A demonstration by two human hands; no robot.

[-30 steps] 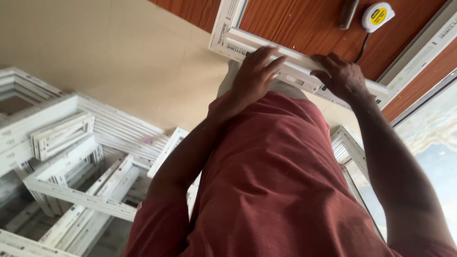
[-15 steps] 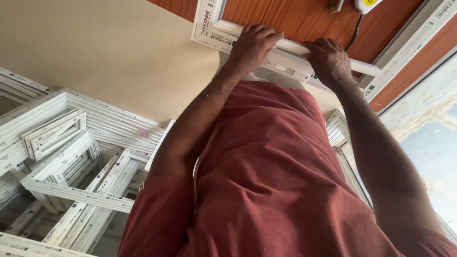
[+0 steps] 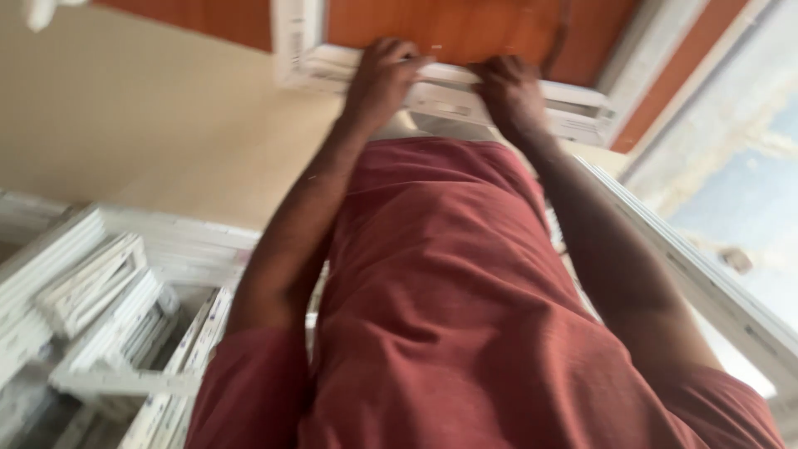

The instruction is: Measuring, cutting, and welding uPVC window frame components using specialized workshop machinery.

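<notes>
A white plastic window-frame piece [image 3: 573, 116] lies on a brown wooden surface [image 3: 465, 29] at the top of the view. My left hand [image 3: 382, 79] grips the frame's long bar near its left corner. My right hand [image 3: 511, 91] is closed over the same bar a little to the right. Both arms reach up from my red shirt [image 3: 449, 316], which fills the middle of the view. The picture is blurred by motion.
Stacks of white window frames [image 3: 108, 299] lie at the lower left on a beige floor [image 3: 150, 125]. Another long white frame bar [image 3: 706, 274] runs down the right side beside a pale, stained pane [image 3: 740, 183].
The view has swung, so the frame and both hands now sit higher and more central. The yellow tape measure has left the view. Both hands stay on the frame bar.
</notes>
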